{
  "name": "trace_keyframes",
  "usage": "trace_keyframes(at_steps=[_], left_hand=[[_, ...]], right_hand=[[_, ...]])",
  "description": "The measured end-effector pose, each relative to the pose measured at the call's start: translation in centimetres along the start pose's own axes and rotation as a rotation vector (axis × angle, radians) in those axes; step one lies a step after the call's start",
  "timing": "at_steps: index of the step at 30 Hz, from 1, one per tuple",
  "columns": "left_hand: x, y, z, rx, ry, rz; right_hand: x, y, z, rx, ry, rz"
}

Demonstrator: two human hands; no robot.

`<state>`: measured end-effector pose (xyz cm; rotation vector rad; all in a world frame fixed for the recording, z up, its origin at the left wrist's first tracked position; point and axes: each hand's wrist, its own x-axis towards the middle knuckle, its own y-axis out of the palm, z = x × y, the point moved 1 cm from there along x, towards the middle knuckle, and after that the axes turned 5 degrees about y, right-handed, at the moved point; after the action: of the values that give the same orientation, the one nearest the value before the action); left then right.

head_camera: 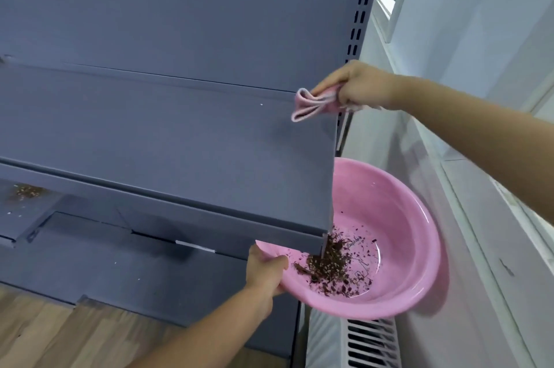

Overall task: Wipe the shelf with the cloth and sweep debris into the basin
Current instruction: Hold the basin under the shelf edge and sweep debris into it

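The right hand (358, 84), at centre right, grips a folded pink cloth (311, 104) over the grey shelf (180, 134). The left hand (265, 267) pinches the rim of the pink basin (413, 226) at lower right, just under the shelf's end, with brown debris (329, 262) inside.

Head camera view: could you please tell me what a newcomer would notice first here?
The pink basin, held by its rim in the left hand under the right end of the grey shelf, with brown debris piled inside. Above it, the right hand grips a folded pink cloth at the shelf's back corner.
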<state>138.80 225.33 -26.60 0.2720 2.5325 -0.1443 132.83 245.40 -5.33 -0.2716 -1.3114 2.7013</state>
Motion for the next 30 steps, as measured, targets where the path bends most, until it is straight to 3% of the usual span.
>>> trace_keyframes(at_steps=[8,12,20,26,30], left_hand=[[0.9,-0.4,-0.2,-0.005,-0.019,-0.059],[1.3,-0.8,-0.1,-0.006,-0.023,-0.073],[1.3,-1.0,-0.1,-0.057,-0.010,-0.064],[1.0,-1.3,-0.3,-0.054,0.006,-0.043],[0.9,-1.4,-0.3,-0.053,0.020,-0.022]], right_hand=[[9.1,8.3,3.0,-0.032,-0.062,0.015],[9.3,9.6,3.5,-0.197,-0.159,0.008],[2.6,6.6,1.0,-0.285,-0.175,0.150],[-3.6,3.4,-2.4,-0.290,-0.087,0.283],[-3.8,0.5,-1.8,-0.079,-0.022,0.095]])
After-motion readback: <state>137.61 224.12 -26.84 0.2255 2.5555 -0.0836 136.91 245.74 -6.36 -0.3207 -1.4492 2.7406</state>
